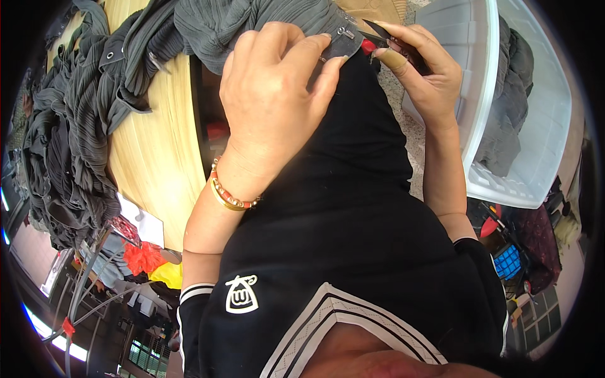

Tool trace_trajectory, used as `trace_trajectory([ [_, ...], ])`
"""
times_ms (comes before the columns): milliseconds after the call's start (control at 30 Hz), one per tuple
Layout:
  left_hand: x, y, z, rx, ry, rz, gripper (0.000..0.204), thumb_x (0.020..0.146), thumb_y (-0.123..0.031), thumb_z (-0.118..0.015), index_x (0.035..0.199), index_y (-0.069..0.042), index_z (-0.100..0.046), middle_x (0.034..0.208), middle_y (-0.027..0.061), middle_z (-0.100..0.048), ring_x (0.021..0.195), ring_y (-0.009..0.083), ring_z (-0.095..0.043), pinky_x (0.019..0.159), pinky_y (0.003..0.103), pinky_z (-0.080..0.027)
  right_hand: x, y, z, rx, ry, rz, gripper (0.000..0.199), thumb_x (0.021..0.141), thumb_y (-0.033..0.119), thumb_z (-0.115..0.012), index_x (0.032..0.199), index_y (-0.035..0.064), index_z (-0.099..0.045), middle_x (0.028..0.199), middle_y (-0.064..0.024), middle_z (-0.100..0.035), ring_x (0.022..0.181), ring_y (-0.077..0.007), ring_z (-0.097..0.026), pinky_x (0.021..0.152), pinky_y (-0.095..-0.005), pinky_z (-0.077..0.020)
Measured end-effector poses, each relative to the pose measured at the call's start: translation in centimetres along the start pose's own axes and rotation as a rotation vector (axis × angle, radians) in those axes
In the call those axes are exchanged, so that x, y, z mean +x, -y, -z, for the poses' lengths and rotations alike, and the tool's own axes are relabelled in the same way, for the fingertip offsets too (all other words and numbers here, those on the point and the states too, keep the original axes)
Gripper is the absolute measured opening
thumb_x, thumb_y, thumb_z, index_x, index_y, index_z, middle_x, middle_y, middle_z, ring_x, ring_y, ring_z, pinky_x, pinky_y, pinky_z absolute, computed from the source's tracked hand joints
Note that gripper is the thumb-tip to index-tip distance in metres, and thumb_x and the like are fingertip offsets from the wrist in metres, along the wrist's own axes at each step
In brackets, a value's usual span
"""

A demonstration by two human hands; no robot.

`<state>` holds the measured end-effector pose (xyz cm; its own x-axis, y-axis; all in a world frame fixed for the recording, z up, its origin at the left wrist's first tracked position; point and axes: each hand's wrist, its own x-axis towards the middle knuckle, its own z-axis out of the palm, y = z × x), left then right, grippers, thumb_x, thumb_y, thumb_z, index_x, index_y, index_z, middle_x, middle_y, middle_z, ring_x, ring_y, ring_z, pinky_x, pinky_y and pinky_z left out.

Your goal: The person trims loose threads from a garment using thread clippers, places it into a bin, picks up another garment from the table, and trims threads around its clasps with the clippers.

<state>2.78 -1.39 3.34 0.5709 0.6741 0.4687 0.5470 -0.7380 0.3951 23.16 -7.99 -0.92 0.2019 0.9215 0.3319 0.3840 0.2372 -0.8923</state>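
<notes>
A grey ribbed garment [211, 28] lies over the table's edge and across my lap, with a small metal zipper pull [345, 33] near its right end. My left hand [268, 94] is on this garment, thumb and forefinger closed on the cloth near its edge. Just right of the cloth's edge, my right hand [432, 69] grips a pair of dark thread snips [379, 29], their pointed blade toward the garment. A small red piece [368, 46] shows by the thumb, which has a tan wrap. My palm and fingers hide most of the snips.
More grey garments [69, 145] are heaped along the left of the pale wooden table [151, 157]. A translucent plastic bin [482, 126] with grey cloth [507, 101] inside stands close to my right forearm. Red and yellow items [148, 258] hang at lower left.
</notes>
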Motion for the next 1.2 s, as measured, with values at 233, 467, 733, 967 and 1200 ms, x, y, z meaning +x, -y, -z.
trace_trajectory([
  [233,0.1,0.4,-0.8,0.024,-0.009,0.007,0.013,0.074,-0.012,-0.077,0.084,-0.009,-0.07,0.083,0.0,-0.057,0.078,0.0213,-0.054,0.068,0.034,-0.044,0.0,-0.1,-0.6,0.114,0.018,-0.043,0.032,0.081,0.01,-0.079,0.111,0.0042,-0.072,0.085,0.0015,-0.061,0.073,-0.0047,-0.053,0.062,-0.0173,-0.04],
  [467,0.3,1.0,-1.6,-0.009,-0.107,-0.102,0.01,0.077,-0.008,-0.074,0.083,-0.007,-0.066,0.084,0.004,-0.056,0.075,0.0241,-0.054,0.066,0.036,-0.045,-0.2,-0.3,-0.5,0.063,0.052,-0.04,0.031,0.081,0.009,-0.079,0.111,0.0049,-0.072,0.084,0.002,-0.061,0.07,-0.0046,-0.05,0.059,-0.019,-0.0379],
  [733,-0.8,0.4,0.3,-0.573,0.02,0.349,0.008,0.086,-0.005,-0.07,0.087,0.001,-0.064,0.089,0.0086,-0.061,0.075,0.0183,-0.061,0.067,0.027,-0.048,-0.1,0.3,-0.6,0.035,0.058,0.06,0.032,0.08,0.009,-0.079,0.112,0.0064,-0.072,0.08,0.0037,-0.058,0.065,-0.0035,-0.045,0.054,-0.0193,-0.0337],
  [967,-0.8,0.9,-0.3,-0.718,-0.039,0.398,0.008,0.088,-0.005,-0.07,0.089,0.002,-0.065,0.088,0.006,-0.062,0.076,0.0121,-0.058,0.068,0.024,-0.047,0.8,-0.9,-0.4,0.037,0.06,0.018,0.03,0.082,0.01,-0.076,0.112,0.0067,-0.073,0.079,0.0005,-0.06,0.065,-0.006,-0.051,0.058,-0.0219,-0.0398],
  [1200,-0.1,0.8,-0.6,-0.713,-0.062,0.375,0.007,0.088,-0.004,-0.07,0.089,0.002,-0.065,0.089,0.0056,-0.062,0.074,0.0112,-0.058,0.066,0.023,-0.046,1.2,-1.5,0.1,0.024,0.213,0.007,0.03,0.083,0.007,-0.074,0.113,0.0047,-0.072,0.084,-0.0019,-0.063,0.07,-0.0077,-0.054,0.062,-0.0217,-0.0411],
])
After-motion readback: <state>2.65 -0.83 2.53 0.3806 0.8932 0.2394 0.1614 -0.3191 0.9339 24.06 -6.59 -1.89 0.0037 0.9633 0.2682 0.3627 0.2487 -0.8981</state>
